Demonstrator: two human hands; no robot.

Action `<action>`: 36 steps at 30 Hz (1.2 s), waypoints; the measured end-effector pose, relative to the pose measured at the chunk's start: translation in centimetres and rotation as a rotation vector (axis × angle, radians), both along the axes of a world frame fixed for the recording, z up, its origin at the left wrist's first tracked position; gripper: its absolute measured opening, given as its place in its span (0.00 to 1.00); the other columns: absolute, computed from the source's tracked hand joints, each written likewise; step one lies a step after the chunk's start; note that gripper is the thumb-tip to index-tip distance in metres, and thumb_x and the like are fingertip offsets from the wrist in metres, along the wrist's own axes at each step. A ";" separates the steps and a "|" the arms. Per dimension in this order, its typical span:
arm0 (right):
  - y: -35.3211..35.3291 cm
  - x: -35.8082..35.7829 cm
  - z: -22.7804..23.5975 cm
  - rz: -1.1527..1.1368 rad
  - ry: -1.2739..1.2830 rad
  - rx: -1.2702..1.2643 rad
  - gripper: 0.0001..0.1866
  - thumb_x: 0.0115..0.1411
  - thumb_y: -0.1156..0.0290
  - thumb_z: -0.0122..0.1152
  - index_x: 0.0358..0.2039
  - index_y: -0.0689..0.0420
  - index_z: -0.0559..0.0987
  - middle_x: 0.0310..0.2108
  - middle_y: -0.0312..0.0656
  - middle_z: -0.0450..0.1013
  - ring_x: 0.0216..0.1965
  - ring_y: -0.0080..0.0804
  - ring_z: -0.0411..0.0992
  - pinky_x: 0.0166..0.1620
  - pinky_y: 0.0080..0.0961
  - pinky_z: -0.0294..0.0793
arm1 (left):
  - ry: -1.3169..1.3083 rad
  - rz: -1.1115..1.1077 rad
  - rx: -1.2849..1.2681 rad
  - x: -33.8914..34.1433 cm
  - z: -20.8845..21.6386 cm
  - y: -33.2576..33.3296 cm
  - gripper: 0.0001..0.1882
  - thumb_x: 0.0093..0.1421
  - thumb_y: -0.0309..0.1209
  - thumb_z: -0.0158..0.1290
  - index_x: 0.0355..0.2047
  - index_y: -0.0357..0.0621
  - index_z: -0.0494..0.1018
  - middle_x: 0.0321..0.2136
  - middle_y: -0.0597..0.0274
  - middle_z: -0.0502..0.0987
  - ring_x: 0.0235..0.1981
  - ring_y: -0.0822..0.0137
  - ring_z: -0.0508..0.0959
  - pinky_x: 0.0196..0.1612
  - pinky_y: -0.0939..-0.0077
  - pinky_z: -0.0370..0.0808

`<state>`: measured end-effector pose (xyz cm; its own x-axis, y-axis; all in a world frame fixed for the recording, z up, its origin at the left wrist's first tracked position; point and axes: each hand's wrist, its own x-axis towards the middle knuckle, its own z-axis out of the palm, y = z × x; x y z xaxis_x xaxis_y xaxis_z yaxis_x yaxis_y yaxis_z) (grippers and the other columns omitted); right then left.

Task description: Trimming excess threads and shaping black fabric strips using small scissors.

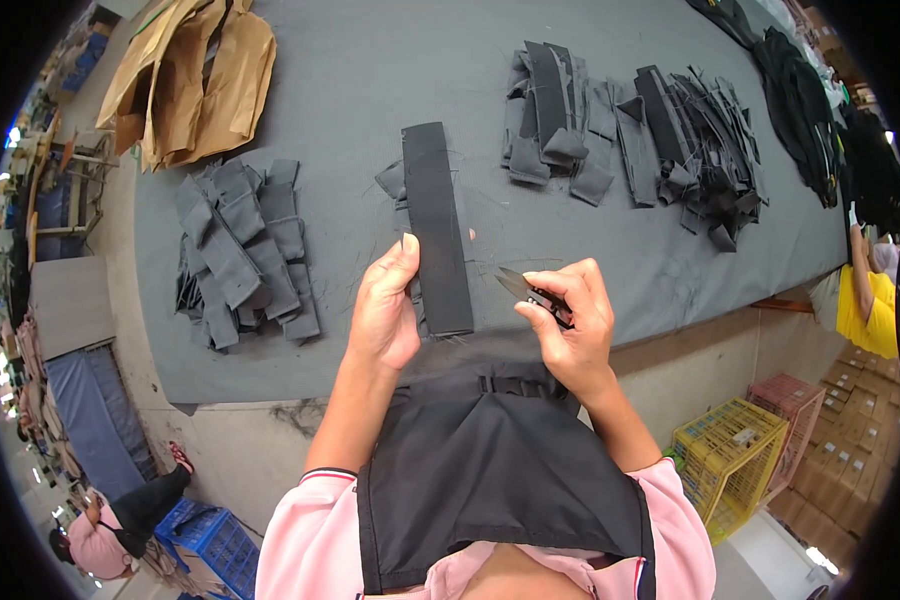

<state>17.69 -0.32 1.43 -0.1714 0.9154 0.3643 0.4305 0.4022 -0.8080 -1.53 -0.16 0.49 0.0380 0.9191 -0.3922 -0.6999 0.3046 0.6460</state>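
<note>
My left hand (388,305) is closed on a long dark grey fabric strip (435,230), thumb on its face and the other fingers mostly hidden behind. The strip stands lengthwise away from me, with loose threads along its edges. In my right hand (582,325) is a small pair of black thread snips (535,295). Their pointed blades are apart and aim toward the strip without touching it. Behind the strip, a folded piece of the same fabric shows in part. To the left lies a heap of folded grey fabric pieces (240,250).
Further bundles of grey strips (560,120) and a frayed pile (705,150) lie at the back right of the grey-covered table (370,60). A brown paper bag (195,90) stands far left. Yellow (730,450) and blue crates (205,545) are on the floor; other people are nearby.
</note>
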 end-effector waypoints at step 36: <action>-1.1 -1.6 -0.1 0.050 0.202 -0.194 0.11 0.48 0.79 0.66 0.33 0.62 0.77 0.26 0.36 0.64 0.24 0.20 0.65 0.26 0.17 0.66 | -0.739 -0.140 -0.007 0.6 -3.5 -1.1 0.11 0.64 0.33 0.39 0.37 0.39 0.68 0.26 0.60 0.70 0.21 0.71 0.69 0.20 0.81 0.68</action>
<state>16.08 -1.39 1.36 -0.1599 0.9635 0.2145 0.2369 0.2484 -0.9392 -0.93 -1.23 -3.04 0.4104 0.8837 -0.2249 -0.9048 0.4254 0.0205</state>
